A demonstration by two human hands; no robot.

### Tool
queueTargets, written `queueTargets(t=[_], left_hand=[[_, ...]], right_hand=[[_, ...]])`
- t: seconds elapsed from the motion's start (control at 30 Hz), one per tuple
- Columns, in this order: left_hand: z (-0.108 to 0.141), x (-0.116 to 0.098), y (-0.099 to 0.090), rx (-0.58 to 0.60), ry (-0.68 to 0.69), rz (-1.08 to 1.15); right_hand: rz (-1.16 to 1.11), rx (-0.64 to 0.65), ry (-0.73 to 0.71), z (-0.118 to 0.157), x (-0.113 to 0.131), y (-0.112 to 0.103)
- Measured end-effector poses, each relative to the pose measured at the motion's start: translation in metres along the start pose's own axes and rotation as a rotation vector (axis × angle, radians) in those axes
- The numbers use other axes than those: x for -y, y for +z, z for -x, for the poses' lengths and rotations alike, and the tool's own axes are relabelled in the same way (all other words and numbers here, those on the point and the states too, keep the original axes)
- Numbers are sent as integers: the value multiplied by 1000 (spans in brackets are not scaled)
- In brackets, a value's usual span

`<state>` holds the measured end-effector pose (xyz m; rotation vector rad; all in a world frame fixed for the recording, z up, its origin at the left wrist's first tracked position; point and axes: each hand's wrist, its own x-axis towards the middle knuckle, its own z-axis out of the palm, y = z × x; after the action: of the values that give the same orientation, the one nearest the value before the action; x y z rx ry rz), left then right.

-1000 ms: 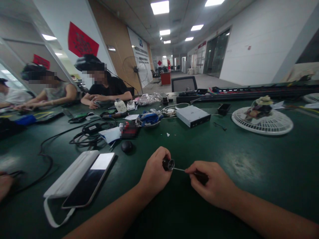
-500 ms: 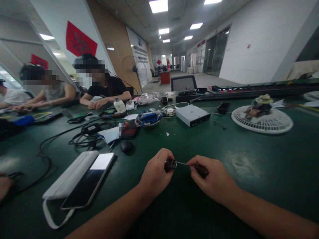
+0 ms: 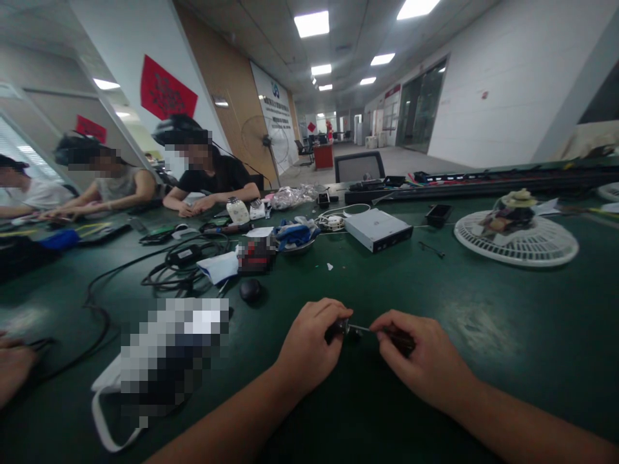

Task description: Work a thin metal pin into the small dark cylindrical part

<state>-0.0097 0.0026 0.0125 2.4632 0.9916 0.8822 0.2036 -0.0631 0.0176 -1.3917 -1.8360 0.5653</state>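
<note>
My left hand (image 3: 309, 341) is closed around a small dark part with a metallic end (image 3: 345, 327), held just above the green table. Fingers cover most of that part, so its exact kind cannot be made out. In my right hand (image 3: 428, 354) is a screwdriver (image 3: 402, 339) with a dark brown handle, gripped between thumb and fingers. Its thin metal shaft points left and its tip meets the end of the small part; whether it sits in a screw is too small to see.
A white strap lies beside a blurred-out area (image 3: 169, 354) at left. Farther back are a black mouse (image 3: 250, 290), tangled cables (image 3: 181, 254), a blue cloth bundle (image 3: 294, 233), a silver disc drive (image 3: 378, 229) and a white fan grille (image 3: 515, 240). Other people sit at the left; a hand (image 3: 14, 364) shows at the left edge.
The whole view has shifted slightly, so everything sits lower and farther right. The small part has turned in my left hand, with its round end less visible; the screwdriver still meets it.
</note>
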Motion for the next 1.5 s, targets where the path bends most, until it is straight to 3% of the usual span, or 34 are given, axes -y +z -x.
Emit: queueTargets(t=[0.13,0.33,0.47,0.63,0.73,1.0,1.2,1.5], left_hand=[[0,-4,-2,2,-40,15],[-2,-5,-2,-78,-220,77],[-5,-1,-1,-87,-256,74],[-8,2,1,71,-168,-34],[-8,2,1,96,-127,-83],[-8,2,0,107,-130,-48],[-10,-5,-4,250,3,-66],[-9,-7,-7,261,45,-9]], right_hand=[[-15,-60,46,-1,-1,0],[-23,-168,102,-5,-3,2],[81,-54,114,-6,-3,4],[136,87,-150,-2,-3,8],[158,177,-239,-2,-5,9],[-9,133,-155,-8,-6,8],[-199,-15,-96,-6,-4,3],[-314,-19,-25,-6,-4,2]])
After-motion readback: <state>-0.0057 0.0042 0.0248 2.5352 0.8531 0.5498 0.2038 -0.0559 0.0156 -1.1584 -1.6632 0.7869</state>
